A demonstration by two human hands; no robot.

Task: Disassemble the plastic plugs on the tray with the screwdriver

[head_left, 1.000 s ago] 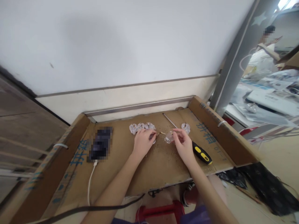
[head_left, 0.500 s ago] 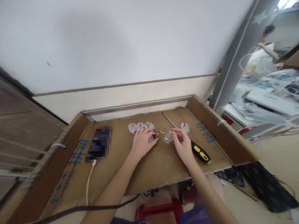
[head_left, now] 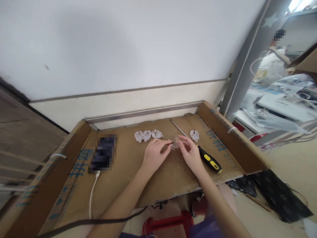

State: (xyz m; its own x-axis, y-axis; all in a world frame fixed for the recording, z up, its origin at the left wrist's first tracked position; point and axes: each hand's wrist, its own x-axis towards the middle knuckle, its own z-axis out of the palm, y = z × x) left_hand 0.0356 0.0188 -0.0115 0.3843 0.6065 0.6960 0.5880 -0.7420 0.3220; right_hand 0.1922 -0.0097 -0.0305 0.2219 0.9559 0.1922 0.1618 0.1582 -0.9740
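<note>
My left hand (head_left: 155, 154) pinches a small brass pin (head_left: 169, 143) between thumb and forefinger, its tip against a clear plastic plug body (head_left: 175, 144). My right hand (head_left: 192, 154) grips that plug body from the right, just above the cardboard tray floor (head_left: 128, 175). Three clear plug bodies (head_left: 147, 135) lie in a row behind my left hand. Another clear plug body (head_left: 194, 135) lies behind my right hand. A yellow-and-black screwdriver (head_left: 209, 160) lies right of my right hand, its long shaft pointing to the back.
A phone (head_left: 103, 153) with a white cable (head_left: 92, 195) lies at the tray's left. The tray has raised cardboard walls (head_left: 230, 138). A dark cable (head_left: 99, 221) crosses the near edge. A cluttered table (head_left: 282, 105) and a person stand far right.
My left hand picked a brass pin off the tray and brought it right to the plug body in my right hand. Both hands shifted slightly left and closer together.
</note>
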